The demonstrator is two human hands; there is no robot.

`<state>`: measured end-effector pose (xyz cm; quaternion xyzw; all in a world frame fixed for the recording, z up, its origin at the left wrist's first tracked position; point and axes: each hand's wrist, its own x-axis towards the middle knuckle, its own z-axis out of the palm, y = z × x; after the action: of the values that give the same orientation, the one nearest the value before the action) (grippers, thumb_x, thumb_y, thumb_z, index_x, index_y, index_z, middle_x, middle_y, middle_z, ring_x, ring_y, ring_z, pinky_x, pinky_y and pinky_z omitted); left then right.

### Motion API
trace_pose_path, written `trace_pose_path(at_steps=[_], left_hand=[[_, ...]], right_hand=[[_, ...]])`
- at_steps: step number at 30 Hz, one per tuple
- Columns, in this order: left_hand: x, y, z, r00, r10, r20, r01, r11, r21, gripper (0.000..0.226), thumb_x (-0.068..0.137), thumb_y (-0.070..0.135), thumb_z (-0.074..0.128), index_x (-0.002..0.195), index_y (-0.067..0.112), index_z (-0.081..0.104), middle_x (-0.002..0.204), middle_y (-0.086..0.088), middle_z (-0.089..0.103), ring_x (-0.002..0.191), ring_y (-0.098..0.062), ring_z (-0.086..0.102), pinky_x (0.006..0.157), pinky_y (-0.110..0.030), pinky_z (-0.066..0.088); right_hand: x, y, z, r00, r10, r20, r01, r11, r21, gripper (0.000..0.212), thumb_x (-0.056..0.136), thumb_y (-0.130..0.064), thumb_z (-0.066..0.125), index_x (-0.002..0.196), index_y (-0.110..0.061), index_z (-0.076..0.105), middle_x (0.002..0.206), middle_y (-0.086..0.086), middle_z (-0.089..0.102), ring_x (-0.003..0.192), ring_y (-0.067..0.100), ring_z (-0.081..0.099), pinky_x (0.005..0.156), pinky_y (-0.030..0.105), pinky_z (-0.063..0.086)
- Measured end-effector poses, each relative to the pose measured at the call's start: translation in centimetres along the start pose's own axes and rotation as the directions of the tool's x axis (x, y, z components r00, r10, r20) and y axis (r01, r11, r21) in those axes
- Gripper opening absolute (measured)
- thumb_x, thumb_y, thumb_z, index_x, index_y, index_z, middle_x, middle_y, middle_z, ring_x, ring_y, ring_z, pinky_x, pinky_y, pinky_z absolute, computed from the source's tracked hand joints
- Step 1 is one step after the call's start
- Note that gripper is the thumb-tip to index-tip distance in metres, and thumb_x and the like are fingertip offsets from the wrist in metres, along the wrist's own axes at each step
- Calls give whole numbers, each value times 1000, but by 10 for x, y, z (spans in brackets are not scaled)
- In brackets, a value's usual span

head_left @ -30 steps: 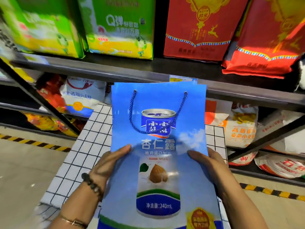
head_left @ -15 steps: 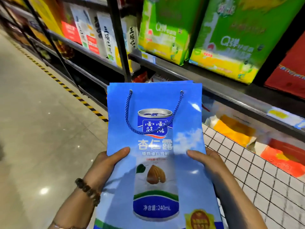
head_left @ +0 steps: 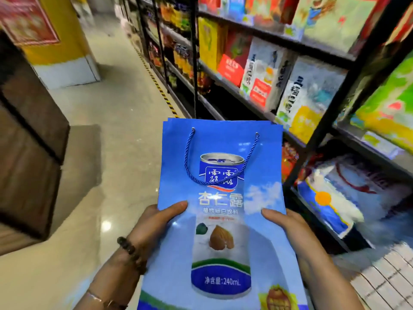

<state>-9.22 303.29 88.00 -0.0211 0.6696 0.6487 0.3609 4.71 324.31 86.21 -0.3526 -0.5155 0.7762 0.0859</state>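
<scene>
My left hand (head_left: 154,222) and right hand (head_left: 288,222) pinch the flat bag (head_left: 221,175) at its side edges, thumbs on front, so its print faces me.

The bag (head_left: 223,198) is held between left hand (head_left: 154,227) and right hand (head_left: 290,229), shelves (head_left: 279,41) behind and right.

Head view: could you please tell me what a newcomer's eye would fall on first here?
The bright blue bag fills the centre foreground, printed with a drink can and an almond, its rope handle lying flat against its front. The left hand and right hand hold it by its side edges, thumbs on the front. To the right, a dark rack carries colourful boxes.
</scene>
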Motion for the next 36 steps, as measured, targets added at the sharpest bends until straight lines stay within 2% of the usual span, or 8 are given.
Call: trace_pose_path(at_steps=[2,5,8,15,19,25,30,36], left_hand=[[18,13,-28,1000,0,-10,0,999,-35,22,84,20,63,96,2,70,89,-15,72,75,-28,69,69,-32,54],[51,29,-62,998,-14,-61,11,999,-49,28,81,23,66,101,4,69,93,-13,72,86,-31,68,86,-42,51],[91,47,-91,993,-76,-94,67,993,-97,28,80,23,67,101,5,69,93,-14,72,88,-33,68,92,-49,48],[225,113,-152,985,-112,-131,96,988,-122,26,82,20,65,101,2,68,92,-18,72,84,-34,69,83,-43,52],[295,172,-177,985,-93,-144,78,991,-105,24,83,19,64,98,1,69,89,-18,72,75,-30,70,60,-29,53],[397,239,-215,986,-112,-123,98,989,-112,23,83,20,64,95,0,70,87,-16,72,72,-26,70,58,-26,51],[489,288,-244,992,-107,-70,101,991,-86,18,84,13,62,90,-2,69,77,-16,72,61,-24,69,48,-22,49],[611,358,-283,991,-119,68,120,993,-11,21,83,14,63,96,-3,68,89,-20,71,79,-30,69,64,-30,54]], right_hand=[[27,-4,35,999,13,34,-12,1000,-29,38,66,-11,64,101,2,66,79,19,71,57,27,68,49,28,54],[71,-13,77,996,57,68,-51,996,-76,52,52,-11,72,101,2,66,79,19,72,58,29,68,49,30,54],[117,-20,112,989,111,94,-98,987,-129,51,56,-17,71,103,2,65,83,21,71,62,33,68,50,30,52],[271,-42,200,972,200,121,-177,968,-177,43,68,-18,71,107,-2,63,88,22,71,75,39,68,72,42,54],[346,-76,247,967,214,136,-189,966,-174,49,59,-18,75,105,-5,64,87,21,72,70,37,69,61,35,54],[441,-121,309,963,212,167,-184,969,-163,52,54,-13,73,103,2,64,89,23,71,70,36,69,65,37,55],[516,-144,355,978,184,103,-169,976,-140,28,78,-13,62,102,2,63,79,19,72,59,31,68,47,28,53],[601,-163,414,982,187,-38,-188,982,-11,22,80,-11,58,99,-2,65,83,19,72,64,33,69,49,31,55]])
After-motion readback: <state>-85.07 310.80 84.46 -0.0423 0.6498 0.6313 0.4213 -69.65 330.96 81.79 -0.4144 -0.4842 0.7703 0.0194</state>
